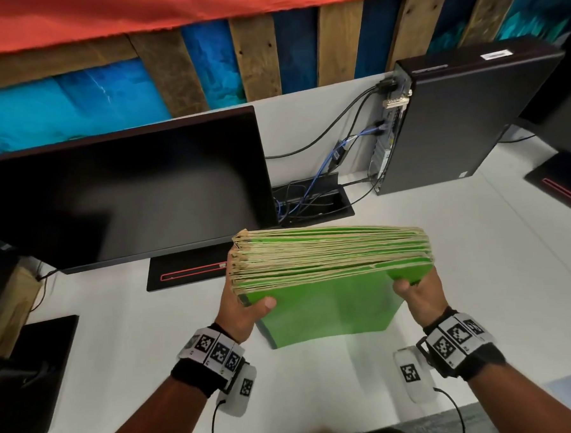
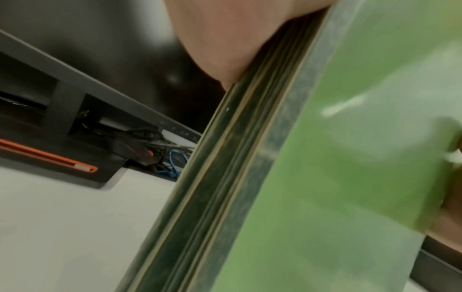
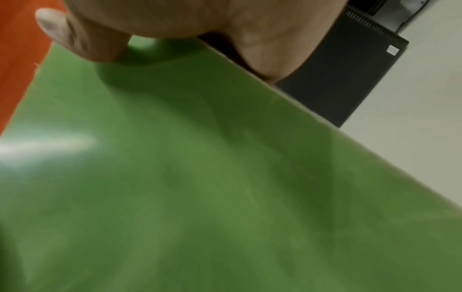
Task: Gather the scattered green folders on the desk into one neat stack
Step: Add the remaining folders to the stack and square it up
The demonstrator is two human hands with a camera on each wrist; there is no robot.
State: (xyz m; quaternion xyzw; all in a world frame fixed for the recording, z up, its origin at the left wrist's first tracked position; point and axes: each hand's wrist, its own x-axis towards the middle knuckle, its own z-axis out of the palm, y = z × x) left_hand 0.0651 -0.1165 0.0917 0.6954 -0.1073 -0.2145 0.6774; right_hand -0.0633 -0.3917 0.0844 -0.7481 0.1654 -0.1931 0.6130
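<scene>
A thick stack of green folders [image 1: 330, 280] stands on edge over the white desk [image 1: 118, 324], its tan open edges facing up toward me. My left hand [image 1: 245, 304] grips the stack's left end, thumb on the near green cover. My right hand [image 1: 417, 289] grips the right end, thumb on the same cover. In the left wrist view the folder edges [image 2: 225, 177] run diagonally beside my palm [image 2: 230, 35]. The right wrist view is filled by the green cover [image 3: 200, 177] under my thumb [image 3: 75, 35]. The stack's bottom edge is hidden from me.
A dark monitor [image 1: 120, 192] on a black base [image 1: 187, 271] stands just behind the stack at the left. A cable well [image 1: 313, 201] with blue and black leads lies behind it. A black computer tower [image 1: 464, 117] stands at the back right. A black pad [image 1: 24, 379] lies at the left.
</scene>
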